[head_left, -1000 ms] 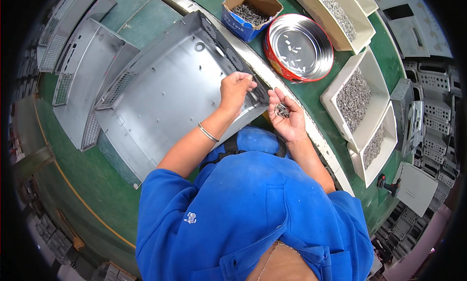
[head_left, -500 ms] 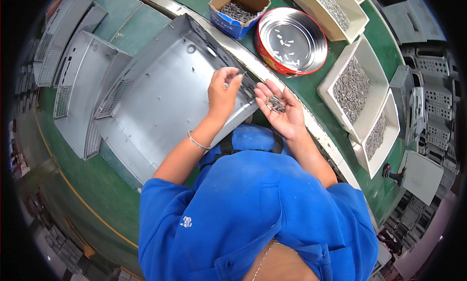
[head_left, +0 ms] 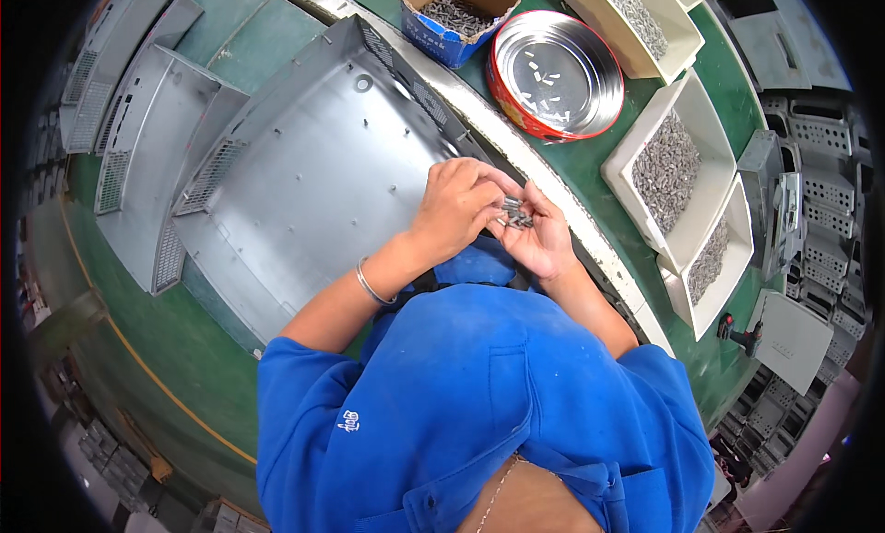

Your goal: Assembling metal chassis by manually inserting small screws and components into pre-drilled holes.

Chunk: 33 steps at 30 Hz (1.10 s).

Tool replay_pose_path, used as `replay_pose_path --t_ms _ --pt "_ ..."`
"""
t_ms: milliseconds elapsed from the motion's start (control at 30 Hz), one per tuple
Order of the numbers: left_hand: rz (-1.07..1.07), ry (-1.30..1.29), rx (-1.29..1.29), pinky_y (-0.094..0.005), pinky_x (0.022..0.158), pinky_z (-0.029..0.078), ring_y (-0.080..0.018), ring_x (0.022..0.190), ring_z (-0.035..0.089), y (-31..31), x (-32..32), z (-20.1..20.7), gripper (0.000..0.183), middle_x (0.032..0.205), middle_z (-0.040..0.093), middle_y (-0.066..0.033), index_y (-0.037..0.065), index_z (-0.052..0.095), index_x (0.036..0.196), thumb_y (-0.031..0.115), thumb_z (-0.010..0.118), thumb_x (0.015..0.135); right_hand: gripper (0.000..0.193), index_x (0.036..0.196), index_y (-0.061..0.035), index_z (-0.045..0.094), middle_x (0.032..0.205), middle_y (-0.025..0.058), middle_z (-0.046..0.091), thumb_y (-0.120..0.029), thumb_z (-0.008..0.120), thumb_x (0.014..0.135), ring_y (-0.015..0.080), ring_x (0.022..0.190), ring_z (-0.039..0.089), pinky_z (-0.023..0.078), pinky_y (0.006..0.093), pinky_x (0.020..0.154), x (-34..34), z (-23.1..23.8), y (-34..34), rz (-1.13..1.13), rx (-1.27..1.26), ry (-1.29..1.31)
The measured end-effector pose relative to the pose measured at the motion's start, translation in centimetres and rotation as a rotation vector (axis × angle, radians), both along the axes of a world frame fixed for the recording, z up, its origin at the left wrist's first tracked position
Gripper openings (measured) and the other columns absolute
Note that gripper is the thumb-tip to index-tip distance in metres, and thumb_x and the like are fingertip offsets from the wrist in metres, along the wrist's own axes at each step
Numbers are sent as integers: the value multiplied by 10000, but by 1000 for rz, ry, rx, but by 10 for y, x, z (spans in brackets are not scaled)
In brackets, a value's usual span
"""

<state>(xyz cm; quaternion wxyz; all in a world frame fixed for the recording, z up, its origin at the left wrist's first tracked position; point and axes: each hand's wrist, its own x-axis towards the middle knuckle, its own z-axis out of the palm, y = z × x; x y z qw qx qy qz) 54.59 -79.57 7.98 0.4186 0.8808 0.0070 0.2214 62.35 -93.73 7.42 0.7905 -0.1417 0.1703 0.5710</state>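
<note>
Fasteners (head_left: 518, 219), small grey metal ones, are lying in a loose bunch on the palm and fingers of the right hand (head_left: 544, 245), just under the fingertips of the left hand (head_left: 454, 208). Right hand is facing palm up, cupping and holding the bunch, thumb standing up alongside. Left hand is coming across from the left, back up, fingers bending narrow and meeting the bunch; cannot tell if it is gripping one. Both forearms are angling inward, hands meeting ahead of the chest; bracelet (head_left: 369, 284) is circling the left wrist.

Grey metal casing (head_left: 295, 201) is lying open beside the left hand and forearm, small studs dotting its inside. More metal panels (head_left: 152, 155) are leaning further left. Past the hands, green worktop (head_left: 636, 107) is carrying a red round tin (head_left: 502, 95) with white bits inside, a blue cardboard box (head_left: 433, 41) of metal pieces, and pale bins (head_left: 719, 150) of small grey parts. Power drill (head_left: 739, 337) is lying near the lowest bin, far right.
</note>
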Motion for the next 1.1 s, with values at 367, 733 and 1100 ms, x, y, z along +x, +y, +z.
replay_pose_path --t_ms 367,733,1100 --pt "270 406 -1473 -219 614 438 -115 705 562 3 9 -38 86 787 593 -62 22 530 839 58 586 784 366 1197 14 415 1226 191 454 -163 398 878 297 1106 475 402 417 919 20 -20 -26 -208 -121 36" --pt "276 538 -1059 -223 597 435 -92 659 540 16 2 -60 105 736 601 -27 6 594 863 62 583 774 359 1188 19 422 1182 193 484 -152 421 872 288 1022 522 443 394 865 16 -26 -26 -219 -178 27" --pt "219 378 -629 -235 614 437 -87 653 542 19 0 -61 99 716 612 -37 6 618 824 79 585 766 360 1181 18 432 1111 175 521 -156 442 866 249 894 554 472 364 783 18 -39 -30 -233 -199 25"
